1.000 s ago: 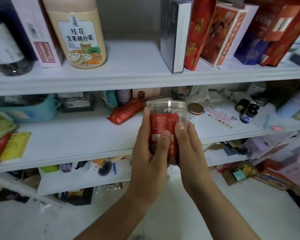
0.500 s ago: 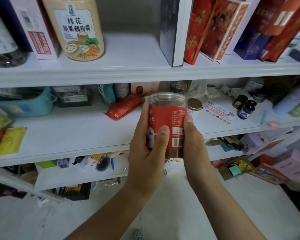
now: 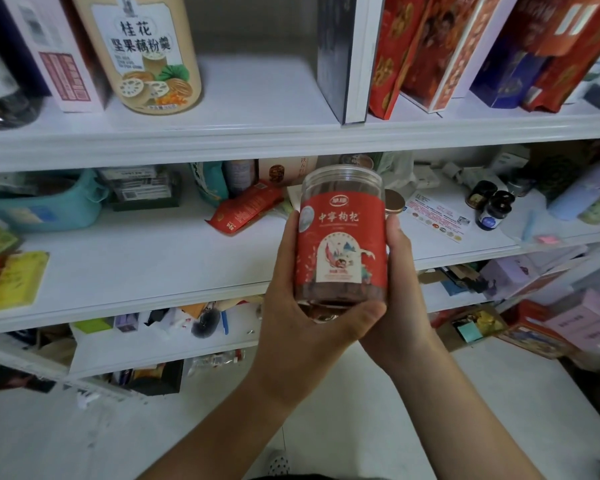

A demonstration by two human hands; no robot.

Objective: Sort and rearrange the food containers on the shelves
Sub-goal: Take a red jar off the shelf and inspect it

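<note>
A white shelving unit [image 3: 187, 147] fills the view, its boards running left to right with moulded front edges, and the middle board [image 3: 136, 265] shows a broad white stretch left of its centre. Above the middle board, the top board [image 3: 257, 98] meets a plain grey-white back panel [image 3: 257, 26] that lies in soft shade. Below the middle board a lower board [image 3: 125, 351] sits in deeper shadow, and further down a pale white floor [image 3: 520, 393] spreads out, evenly and dimly lit.

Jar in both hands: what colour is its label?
Red label on the clear jar; head view shows it best.
</note>
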